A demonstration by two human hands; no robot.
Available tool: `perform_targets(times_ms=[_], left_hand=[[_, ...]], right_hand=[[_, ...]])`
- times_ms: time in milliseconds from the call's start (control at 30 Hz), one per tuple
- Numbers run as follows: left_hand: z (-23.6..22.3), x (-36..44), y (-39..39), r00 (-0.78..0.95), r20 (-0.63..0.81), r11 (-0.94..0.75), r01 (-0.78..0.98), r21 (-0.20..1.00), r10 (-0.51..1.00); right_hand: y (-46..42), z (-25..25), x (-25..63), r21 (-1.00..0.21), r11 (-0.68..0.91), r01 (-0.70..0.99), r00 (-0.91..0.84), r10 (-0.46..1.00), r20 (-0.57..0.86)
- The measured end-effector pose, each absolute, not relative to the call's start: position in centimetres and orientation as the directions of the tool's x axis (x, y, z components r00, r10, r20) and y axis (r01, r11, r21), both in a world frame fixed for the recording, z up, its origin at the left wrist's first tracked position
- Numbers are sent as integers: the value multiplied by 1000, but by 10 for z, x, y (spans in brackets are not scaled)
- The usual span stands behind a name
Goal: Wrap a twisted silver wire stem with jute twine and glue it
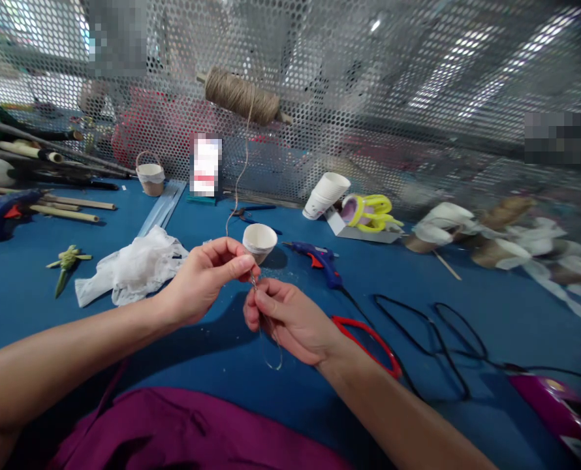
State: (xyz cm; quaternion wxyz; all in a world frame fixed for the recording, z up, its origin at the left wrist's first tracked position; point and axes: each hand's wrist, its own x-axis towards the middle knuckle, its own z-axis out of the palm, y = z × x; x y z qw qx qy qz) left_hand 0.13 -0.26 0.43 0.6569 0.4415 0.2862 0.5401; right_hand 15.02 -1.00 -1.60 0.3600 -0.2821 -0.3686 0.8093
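Observation:
Close together over the blue table, my left hand point(212, 274) and my right hand point(285, 316) both pinch jute twine point(254, 282). The strand looks doubled or twisted between the fingertips, and a thin loop hangs under my right hand. From a spool of brown twine point(241, 96) on the mesh, a single strand point(244, 163) runs down behind my left hand. Just beyond my fingers stands a small paper cup point(260, 240) with a white rim band. My left fingers partly hide its base.
A blue glue gun point(322, 259) and red-handled scissors point(369, 339) lie right. White lace point(138, 264) lies left, near a small basket point(151, 178). Stacked paper cups point(326, 194) and yellow scissors point(373, 212) stand behind. Black cables point(432, 333) cross the right side. A perforated metal mesh point(349, 78) walls the back.

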Motion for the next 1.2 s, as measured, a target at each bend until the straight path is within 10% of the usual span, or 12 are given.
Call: perform_targets(times_ms=[1200], left_hand=[[17, -11, 14, 140, 109, -4, -598, 802, 984]], right_hand=[[-12, -20, 152, -671, -682, -291, -815, 544, -199]])
